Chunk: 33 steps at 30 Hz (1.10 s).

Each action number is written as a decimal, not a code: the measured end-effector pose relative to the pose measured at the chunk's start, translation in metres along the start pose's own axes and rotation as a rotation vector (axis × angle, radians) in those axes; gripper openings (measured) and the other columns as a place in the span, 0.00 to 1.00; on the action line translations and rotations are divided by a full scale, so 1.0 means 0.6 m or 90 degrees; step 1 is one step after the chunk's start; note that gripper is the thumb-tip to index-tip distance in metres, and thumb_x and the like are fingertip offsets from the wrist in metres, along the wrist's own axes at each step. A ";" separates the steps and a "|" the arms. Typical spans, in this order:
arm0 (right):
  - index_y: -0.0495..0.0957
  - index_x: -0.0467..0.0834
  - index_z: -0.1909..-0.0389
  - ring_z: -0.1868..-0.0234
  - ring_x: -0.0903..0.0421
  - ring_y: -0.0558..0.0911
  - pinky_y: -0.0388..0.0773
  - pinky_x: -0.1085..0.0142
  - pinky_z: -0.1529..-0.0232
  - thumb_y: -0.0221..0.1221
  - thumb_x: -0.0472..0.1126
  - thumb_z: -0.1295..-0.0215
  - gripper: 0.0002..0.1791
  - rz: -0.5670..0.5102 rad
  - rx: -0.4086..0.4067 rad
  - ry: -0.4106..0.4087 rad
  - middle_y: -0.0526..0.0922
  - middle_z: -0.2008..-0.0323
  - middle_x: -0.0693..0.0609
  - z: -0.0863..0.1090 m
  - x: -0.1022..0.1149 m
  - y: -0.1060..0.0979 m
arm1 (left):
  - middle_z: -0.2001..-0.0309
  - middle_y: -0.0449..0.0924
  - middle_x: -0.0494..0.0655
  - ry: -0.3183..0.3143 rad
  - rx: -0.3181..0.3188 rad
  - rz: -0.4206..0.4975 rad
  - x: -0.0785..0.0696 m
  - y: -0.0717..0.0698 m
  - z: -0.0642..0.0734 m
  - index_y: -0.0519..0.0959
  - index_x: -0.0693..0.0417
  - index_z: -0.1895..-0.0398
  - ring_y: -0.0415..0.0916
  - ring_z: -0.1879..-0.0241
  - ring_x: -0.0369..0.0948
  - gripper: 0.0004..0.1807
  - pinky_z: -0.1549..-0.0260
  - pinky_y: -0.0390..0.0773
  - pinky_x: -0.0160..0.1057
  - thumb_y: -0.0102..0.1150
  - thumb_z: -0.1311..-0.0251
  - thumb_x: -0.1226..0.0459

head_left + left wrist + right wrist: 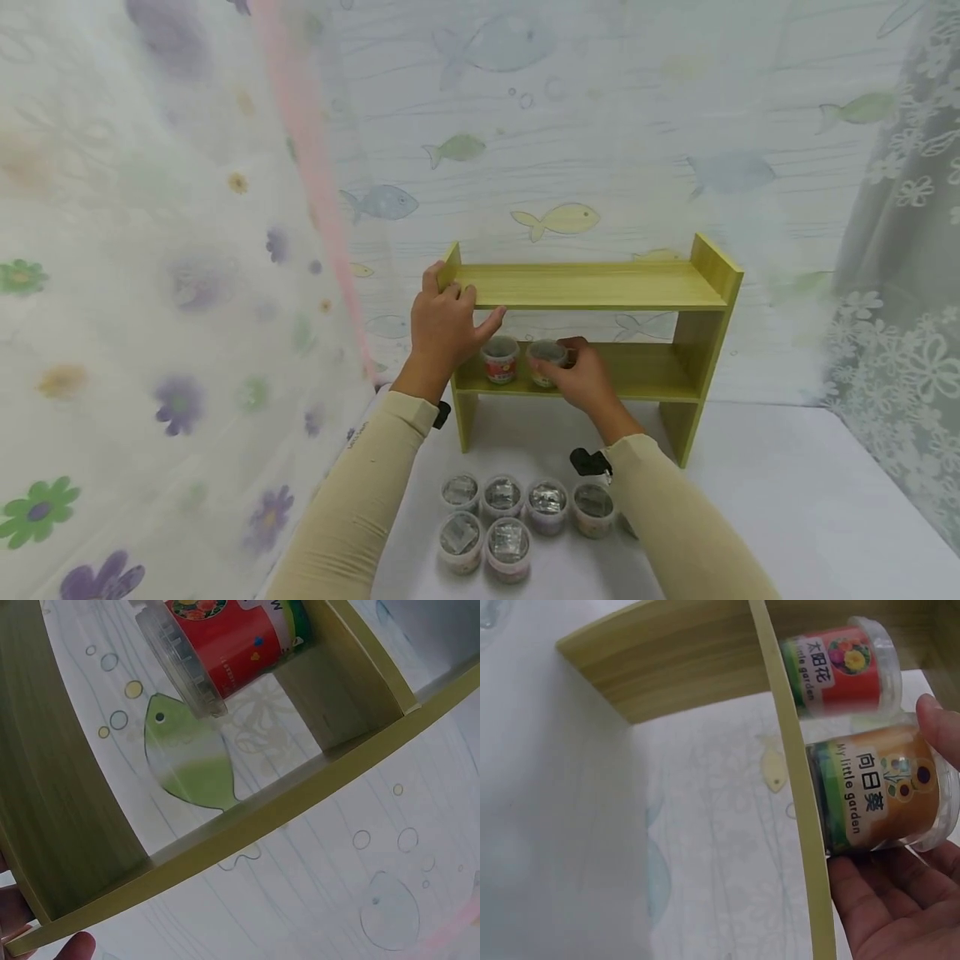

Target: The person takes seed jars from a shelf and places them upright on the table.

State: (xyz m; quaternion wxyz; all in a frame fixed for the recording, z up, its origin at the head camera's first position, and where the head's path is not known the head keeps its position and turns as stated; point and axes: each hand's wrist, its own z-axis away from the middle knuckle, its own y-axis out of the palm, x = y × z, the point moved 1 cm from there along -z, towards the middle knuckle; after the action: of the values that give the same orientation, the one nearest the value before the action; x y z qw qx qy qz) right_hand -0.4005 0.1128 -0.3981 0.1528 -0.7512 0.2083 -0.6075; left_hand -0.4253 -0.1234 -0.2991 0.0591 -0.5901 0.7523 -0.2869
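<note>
A small wooden shelf (592, 287), yellow-green, stands on the white table. My left hand (444, 323) grips the left end of its upper board, thumb stretched out to the right. On the lower board my right hand (583, 379) holds a clear-lidded plastic cup with an orange sunflower label (877, 791), thumb near the lid and fingers along the side. The cup's base sits at the board's front edge in the right wrist view. Just left of it stands a similar cup with a red flower label (500, 367), near the shelf's left side panel.
Several more lidded cups (507, 546) are grouped on the white table (780, 500) in front of the shelf, one partly hidden by my right sleeve. Curtains printed with fish (558, 218) and flowers (180, 404) hang behind and to the left.
</note>
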 end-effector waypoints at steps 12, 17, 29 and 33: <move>0.68 0.44 0.28 0.53 0.48 0.83 0.82 0.57 0.59 0.67 0.68 0.39 0.47 0.037 -0.007 -0.002 0.81 0.45 0.43 0.023 -0.007 -0.013 | 0.66 0.89 0.54 0.005 -0.008 0.006 -0.005 0.008 0.004 0.88 0.55 0.63 0.71 0.36 0.57 0.37 0.59 0.87 0.53 0.50 0.35 0.31; 0.69 0.44 0.28 0.54 0.48 0.84 0.82 0.58 0.61 0.68 0.68 0.39 0.47 0.047 -0.009 -0.007 0.83 0.47 0.43 0.030 -0.003 -0.014 | 0.67 0.88 0.54 0.003 -0.006 -0.006 -0.002 0.004 0.004 0.88 0.54 0.64 0.72 0.37 0.58 0.37 0.57 0.87 0.53 0.50 0.35 0.30; 0.70 0.44 0.29 0.49 0.48 0.84 0.83 0.56 0.58 0.69 0.67 0.39 0.45 0.047 -0.012 -0.014 0.82 0.43 0.43 0.040 0.003 -0.017 | 0.66 0.88 0.54 -0.009 0.001 0.004 0.000 -0.007 0.003 0.87 0.54 0.65 0.70 0.35 0.56 0.35 0.58 0.87 0.52 0.52 0.35 0.31; 0.70 0.44 0.29 0.50 0.48 0.84 0.83 0.57 0.59 0.69 0.67 0.40 0.46 0.042 -0.010 -0.012 0.82 0.44 0.43 0.042 0.003 -0.018 | 0.67 0.88 0.54 -0.004 -0.017 0.006 -0.001 -0.010 0.003 0.87 0.55 0.67 0.71 0.36 0.57 0.35 0.58 0.87 0.52 0.54 0.36 0.32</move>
State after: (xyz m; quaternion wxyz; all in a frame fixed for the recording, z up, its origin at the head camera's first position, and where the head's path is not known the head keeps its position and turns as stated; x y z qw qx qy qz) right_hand -0.3744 0.1208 -0.3970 0.1685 -0.7506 0.2362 -0.5936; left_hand -0.4192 -0.1245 -0.2975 0.0548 -0.5880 0.7588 -0.2747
